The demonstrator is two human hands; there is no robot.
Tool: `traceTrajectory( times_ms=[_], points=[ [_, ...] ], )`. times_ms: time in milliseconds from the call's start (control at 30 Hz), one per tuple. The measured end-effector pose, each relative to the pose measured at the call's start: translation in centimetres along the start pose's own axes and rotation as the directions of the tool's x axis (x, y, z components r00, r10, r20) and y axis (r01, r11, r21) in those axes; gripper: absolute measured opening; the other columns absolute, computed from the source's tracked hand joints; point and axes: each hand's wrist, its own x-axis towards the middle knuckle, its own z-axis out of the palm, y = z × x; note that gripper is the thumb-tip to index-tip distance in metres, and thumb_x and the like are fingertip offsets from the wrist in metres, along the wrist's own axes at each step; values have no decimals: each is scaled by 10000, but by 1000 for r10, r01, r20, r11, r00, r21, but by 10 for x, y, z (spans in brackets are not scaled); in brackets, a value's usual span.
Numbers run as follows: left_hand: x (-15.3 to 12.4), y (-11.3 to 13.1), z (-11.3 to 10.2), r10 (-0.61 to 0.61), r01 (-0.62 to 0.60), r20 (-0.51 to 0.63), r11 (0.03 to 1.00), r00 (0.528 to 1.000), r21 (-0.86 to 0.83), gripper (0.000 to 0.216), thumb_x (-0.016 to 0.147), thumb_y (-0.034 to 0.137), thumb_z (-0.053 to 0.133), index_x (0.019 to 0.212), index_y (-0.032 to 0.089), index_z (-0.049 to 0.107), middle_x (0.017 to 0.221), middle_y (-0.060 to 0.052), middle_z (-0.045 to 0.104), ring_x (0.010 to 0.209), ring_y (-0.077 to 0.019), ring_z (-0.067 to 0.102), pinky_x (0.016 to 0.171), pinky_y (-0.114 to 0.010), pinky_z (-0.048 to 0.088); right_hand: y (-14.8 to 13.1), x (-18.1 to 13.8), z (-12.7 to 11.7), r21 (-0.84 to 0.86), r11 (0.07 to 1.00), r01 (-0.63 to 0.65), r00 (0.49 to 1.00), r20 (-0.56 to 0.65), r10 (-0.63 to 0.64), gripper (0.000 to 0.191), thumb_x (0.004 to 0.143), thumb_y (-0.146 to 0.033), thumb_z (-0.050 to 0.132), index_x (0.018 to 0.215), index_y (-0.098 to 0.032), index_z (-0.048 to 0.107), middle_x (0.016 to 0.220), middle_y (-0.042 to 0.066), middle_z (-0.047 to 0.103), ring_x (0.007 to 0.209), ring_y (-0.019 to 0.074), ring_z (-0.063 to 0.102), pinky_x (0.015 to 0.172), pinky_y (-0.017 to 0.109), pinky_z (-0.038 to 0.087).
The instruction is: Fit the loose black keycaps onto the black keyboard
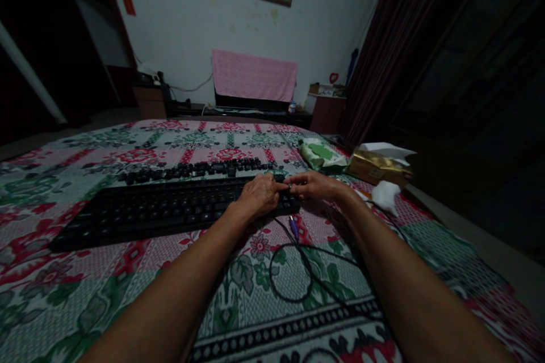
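Note:
A black keyboard (162, 210) lies across a flower-patterned bedspread (85, 295). Just behind it runs a row of loose black keycaps (191, 170). My left hand (259, 195) rests on the keyboard's right end with its fingers curled down over the keys. My right hand (313, 184) meets it from the right, fingers pinched together at the keyboard's far right corner; what they hold is too small to make out. The keyboard's black cable (298, 272) loops over the spread between my forearms, and its purple plug (293, 227) lies near my left wrist.
To the right lie a green and white packet (321, 154), a gold box (377, 167) and a white wad (386, 195) near the bed's right edge. A pink cloth (254, 75) covers something on a low stand at the far wall.

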Motion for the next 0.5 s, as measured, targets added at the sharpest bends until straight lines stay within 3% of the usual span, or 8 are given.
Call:
traceTrajectory(
  times_ms=[500],
  points=[
    [-1,5,-1,-15,14,46,1000,999,18,340,797,303,338,1062,360,543,908,-41,463,854,-179,463,738,-299,383,-7,2,3,-113,993,-14,999,-35,10,323,693,-267,544,994,-152,575,579,-37,497,486,52,387,466,185,297]
  ],
)
